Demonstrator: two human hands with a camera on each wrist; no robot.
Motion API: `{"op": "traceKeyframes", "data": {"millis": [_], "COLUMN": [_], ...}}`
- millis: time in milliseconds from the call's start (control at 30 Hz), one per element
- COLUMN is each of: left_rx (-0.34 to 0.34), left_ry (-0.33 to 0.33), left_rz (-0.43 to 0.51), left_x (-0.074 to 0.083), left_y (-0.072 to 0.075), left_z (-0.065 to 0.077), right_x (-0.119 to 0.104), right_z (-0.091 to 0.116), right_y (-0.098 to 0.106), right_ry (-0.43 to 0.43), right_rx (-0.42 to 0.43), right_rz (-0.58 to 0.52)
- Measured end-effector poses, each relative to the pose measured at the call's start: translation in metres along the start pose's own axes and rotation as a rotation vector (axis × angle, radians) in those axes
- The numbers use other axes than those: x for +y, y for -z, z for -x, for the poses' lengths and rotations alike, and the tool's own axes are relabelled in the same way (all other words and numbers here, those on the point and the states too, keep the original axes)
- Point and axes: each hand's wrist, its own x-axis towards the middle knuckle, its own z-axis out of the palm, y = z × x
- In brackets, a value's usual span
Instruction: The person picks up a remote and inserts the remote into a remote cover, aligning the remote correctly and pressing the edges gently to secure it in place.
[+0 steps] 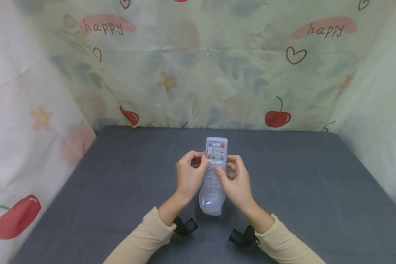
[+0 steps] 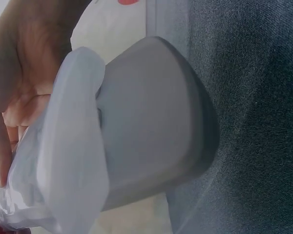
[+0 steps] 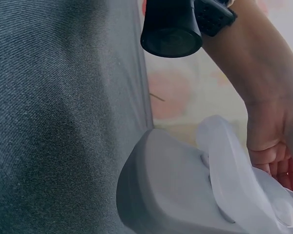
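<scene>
A remote control (image 1: pixel 213 185) in a translucent soft cover (image 1: pixel 212 206) is held above the table, buttons facing up. At its left edge my left hand (image 1: pixel 189 174) pinches the cover between thumb and fingers. My right hand (image 1: pixel 238 183) grips the right side, thumb on the button face and fingers bent at the edge and partly hidden. In the left wrist view, the remote's grey back (image 2: pixel 146 117) bulges past the rim of the cover (image 2: pixel 75 141). The right wrist view shows the same grey back (image 3: pixel 171 180) beside the cover (image 3: pixel 234 180).
A dark grey cloth (image 1: pixel 118 190) covers the table. Behind it hangs a printed curtain (image 1: pixel 198 84), with more curtain (image 1: pixel 16 146) along the sides. Black wrist-worn devices (image 1: pixel 186 226) sit below both wrists.
</scene>
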Motion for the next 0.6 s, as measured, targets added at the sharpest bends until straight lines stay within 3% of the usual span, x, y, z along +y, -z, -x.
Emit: {"op": "traceKeyframes", "data": {"millis": [233,367,600], "left_rx": [-0.012,-0.063,-0.203], "left_ry": [-0.011,0.006,0.11], "left_rz": [-0.003,0.01,-0.006], "left_x": [0.001,0.002,0.0], "left_y": [0.001,0.005,0.01], "left_z": [-0.002,-0.006,-0.009], "right_x": [-0.001,-0.004,-0.002], "right_z": [-0.003,-0.006,-0.006], "right_y": [0.003,0.007,0.011], "right_ry": [-0.033,-0.042,-0.062], "right_rx": [-0.015,-0.043,-0.093], "right_rz": [-0.024,-0.011,0.001]}}
